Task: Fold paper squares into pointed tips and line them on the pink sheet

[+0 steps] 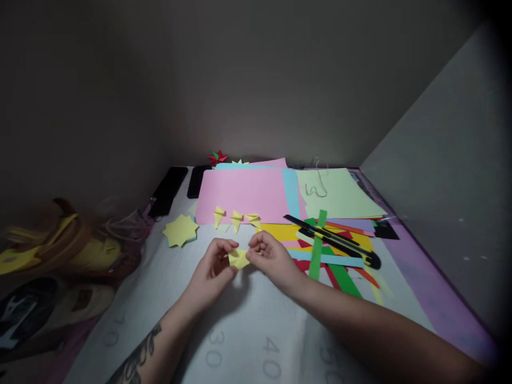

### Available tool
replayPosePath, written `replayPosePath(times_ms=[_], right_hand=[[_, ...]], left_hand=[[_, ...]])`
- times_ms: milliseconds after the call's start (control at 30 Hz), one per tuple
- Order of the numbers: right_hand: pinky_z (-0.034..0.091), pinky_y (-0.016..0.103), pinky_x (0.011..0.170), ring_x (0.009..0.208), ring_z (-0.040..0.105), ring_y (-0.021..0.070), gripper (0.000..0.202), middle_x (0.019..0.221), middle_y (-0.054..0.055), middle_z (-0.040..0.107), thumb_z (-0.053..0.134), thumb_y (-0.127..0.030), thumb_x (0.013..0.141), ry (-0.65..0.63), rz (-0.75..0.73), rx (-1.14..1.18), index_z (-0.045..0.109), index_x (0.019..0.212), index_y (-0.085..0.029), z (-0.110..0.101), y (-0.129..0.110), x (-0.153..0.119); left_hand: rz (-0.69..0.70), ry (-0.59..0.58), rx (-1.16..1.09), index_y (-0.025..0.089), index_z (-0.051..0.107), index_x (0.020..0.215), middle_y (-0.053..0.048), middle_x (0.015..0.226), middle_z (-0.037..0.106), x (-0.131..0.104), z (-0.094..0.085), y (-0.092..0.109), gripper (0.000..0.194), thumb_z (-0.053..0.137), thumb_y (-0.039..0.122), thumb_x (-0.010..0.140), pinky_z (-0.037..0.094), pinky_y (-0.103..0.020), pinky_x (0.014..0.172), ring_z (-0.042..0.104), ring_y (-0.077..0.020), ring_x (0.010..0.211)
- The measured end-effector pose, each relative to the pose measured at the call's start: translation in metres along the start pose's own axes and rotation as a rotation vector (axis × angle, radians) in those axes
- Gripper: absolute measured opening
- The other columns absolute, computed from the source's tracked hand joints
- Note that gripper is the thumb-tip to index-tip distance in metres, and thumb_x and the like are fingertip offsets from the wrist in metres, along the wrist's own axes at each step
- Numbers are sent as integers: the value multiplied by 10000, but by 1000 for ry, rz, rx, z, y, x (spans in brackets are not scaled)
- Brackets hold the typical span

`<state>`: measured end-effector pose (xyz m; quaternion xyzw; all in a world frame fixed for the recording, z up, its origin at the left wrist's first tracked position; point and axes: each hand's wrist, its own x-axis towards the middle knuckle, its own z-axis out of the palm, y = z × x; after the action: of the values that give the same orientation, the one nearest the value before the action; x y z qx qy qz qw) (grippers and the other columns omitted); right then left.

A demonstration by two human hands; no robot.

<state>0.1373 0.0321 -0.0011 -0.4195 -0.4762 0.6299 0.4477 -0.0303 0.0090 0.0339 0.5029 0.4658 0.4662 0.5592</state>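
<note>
A small folded piece of yellow paper [239,259] is held up between both hands above the white mat. My left hand [214,269] pinches its left side between thumb and fingers. On its right side, my right hand [274,260] grips the edge with thumb and forefinger, the other fingers curled. Just beyond the hands lie three folded yellow pieces: one on the left [218,216], one in the middle [237,220] and one on the right [253,219]. A yellow star-shaped paper [181,231] rests to the left.
Pink sheets [244,194] and pale green sheets [338,192] lie at the back, with a wire [317,192] on top. Coloured strips [340,272] and a black cutter [352,245] are at the right. Dark phones [169,190] and a red paper star [218,157] stand back left.
</note>
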Motion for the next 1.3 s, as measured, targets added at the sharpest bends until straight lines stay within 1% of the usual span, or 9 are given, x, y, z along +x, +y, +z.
replayPosePath(times_ms=[100, 200, 300, 467, 533, 733, 1033, 1200, 1300], right_hand=[[384, 237, 588, 645, 501, 113, 95, 694, -37, 530, 636, -215, 718, -28, -31, -66, 544, 732, -195, -2, 0, 1], [385, 239, 581, 631, 493, 114, 68, 684, -43, 517, 585, -162, 710, 13, -73, -76, 543, 739, -207, -5, 2, 3], [422, 258, 625, 693, 527, 129, 86, 763, -17, 552, 531, -137, 727, 14, -140, -88, 571, 733, -213, -7, 4, 3], [438, 335, 872, 1031, 556, 190, 175, 1039, 45, 607, 524, -126, 748, 20, -228, -198, 668, 760, -223, -8, 4, 4], [430, 343, 901, 1046, 557, 192, 160, 1043, 45, 609, 542, -134, 744, 26, -224, -205, 675, 752, -223, -8, 5, 5], [463, 312, 765, 804, 577, 161, 161, 793, 4, 603, 537, -130, 722, 32, -196, -199, 664, 767, -216, -7, 3, 5], [459, 315, 734, 778, 559, 173, 122, 788, 15, 584, 591, -130, 673, 105, -242, -173, 665, 692, -226, -5, -2, 3], [468, 298, 720, 785, 565, 169, 140, 798, 17, 588, 589, -116, 676, 103, -254, -177, 671, 703, -226, -6, 0, 2], [474, 285, 697, 799, 573, 166, 139, 833, 22, 600, 594, -119, 695, 95, -262, -169, 674, 734, -226, -5, 1, 1]], left_hand=[[-85, -51, 211, 189, 680, 876, -47, 882, 667, 0, -1, 1, 217, 592, 147, 683, 434, -269, 696, 581, -174, 778], [-151, -3, 315, 191, 751, 868, -58, 868, 711, 1, -2, -1, 265, 555, 171, 691, 429, -289, 713, 596, -188, 766], [-222, 69, 245, 184, 762, 942, -49, 817, 724, 2, -3, -3, 330, 570, 199, 674, 426, -287, 695, 594, -182, 725], [-327, 133, 95, 157, 738, 1050, -20, 674, 687, 1, 1, -2, 420, 615, 221, 653, 400, -265, 655, 552, -145, 637], [-326, 129, 55, 161, 732, 1068, -16, 672, 679, 1, 1, -3, 435, 633, 222, 649, 392, -260, 650, 541, -135, 627], [-322, 98, -53, 183, 719, 1098, -29, 728, 694, -1, 2, -8, 467, 663, 193, 635, 406, -265, 679, 578, -141, 667], [-248, 87, 72, 193, 738, 1046, -40, 688, 730, -3, 2, -12, 388, 716, 240, 662, 485, -317, 721, 616, -161, 650], [-192, 131, 198, 224, 766, 951, -71, 951, 763, -2, 4, -10, 301, 729, 244, 653, 530, -348, 755, 677, -212, 770], [-135, 153, 215, 228, 775, 913, -71, 999, 753, -3, 6, -10, 253, 726, 255, 666, 530, -376, 836, 691, -243, 875]])
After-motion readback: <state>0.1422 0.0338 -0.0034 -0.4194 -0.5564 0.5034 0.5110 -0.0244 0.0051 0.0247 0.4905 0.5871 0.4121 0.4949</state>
